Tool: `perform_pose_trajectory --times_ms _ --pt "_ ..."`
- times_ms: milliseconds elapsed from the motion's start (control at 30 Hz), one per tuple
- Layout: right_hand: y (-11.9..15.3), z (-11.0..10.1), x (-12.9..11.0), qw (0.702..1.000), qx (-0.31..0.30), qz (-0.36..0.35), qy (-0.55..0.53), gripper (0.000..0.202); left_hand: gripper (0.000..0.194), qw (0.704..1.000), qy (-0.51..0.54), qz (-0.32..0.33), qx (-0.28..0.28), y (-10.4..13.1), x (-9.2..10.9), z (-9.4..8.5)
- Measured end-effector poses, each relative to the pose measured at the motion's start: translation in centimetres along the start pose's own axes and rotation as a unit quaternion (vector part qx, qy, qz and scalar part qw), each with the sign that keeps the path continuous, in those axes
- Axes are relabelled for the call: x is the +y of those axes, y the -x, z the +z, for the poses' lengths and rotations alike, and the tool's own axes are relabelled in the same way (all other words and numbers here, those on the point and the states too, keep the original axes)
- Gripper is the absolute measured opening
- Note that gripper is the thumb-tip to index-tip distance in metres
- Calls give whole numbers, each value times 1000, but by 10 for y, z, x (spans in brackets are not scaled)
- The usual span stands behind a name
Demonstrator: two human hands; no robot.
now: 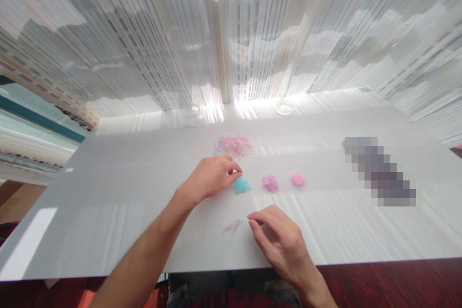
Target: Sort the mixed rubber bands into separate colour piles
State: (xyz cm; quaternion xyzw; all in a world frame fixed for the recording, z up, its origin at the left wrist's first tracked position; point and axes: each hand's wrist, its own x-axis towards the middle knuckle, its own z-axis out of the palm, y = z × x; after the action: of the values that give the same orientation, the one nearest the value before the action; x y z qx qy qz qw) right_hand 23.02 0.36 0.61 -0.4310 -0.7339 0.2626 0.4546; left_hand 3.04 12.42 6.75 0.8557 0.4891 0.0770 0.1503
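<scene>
Striped sheer curtains (252,33) fill the far side of the room, admitting sunlight to my white bench (119,173), whose smooth top is banded with glare and shadow. At its right lies a dark object (378,173), obscured by pixelation. My left hand (209,176) is at the blue heap (241,186), and my right hand (283,239) is nearer me; in each, thumb and forefinger tips are drawn close, but whether either pinches a strand I cannot tell. Beyond my left hand spreads the mixed heap (234,145) of fine strands. The purple heap (270,183) and pink heap (298,180) continue the blue one's row rightward. Smallest, a loose bunch (232,226) lies just left of my right fingertips, the nearer hand; its long axis slants, the farther end pointing towards them.
</scene>
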Motion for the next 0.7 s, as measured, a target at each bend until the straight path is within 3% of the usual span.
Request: perform_pose_trajectory --times_ms 233,333,433,533,600,700 --pt "1 0 1 1000 -6 1 -5 11 23 1000 -13 11 -17 1 0 -4" --pt "0 0 1 1000 -1 2 -2 11 21 999 -10 13 29 15 4 -11" --pt "0 0 1 1000 -5 3 8 13 20 996 29 18 87 46 11 -11" --pt "1 2 3 1000 -15 6 20 15 16 993 61 20 103 85 19 3" --pt "1 3 5 999 -26 8 29 14 13 994 74 11 82 105 22 19" --pt "1 6 6 996 -63 -6 56 15 15 992 85 -3 90 120 25 43"
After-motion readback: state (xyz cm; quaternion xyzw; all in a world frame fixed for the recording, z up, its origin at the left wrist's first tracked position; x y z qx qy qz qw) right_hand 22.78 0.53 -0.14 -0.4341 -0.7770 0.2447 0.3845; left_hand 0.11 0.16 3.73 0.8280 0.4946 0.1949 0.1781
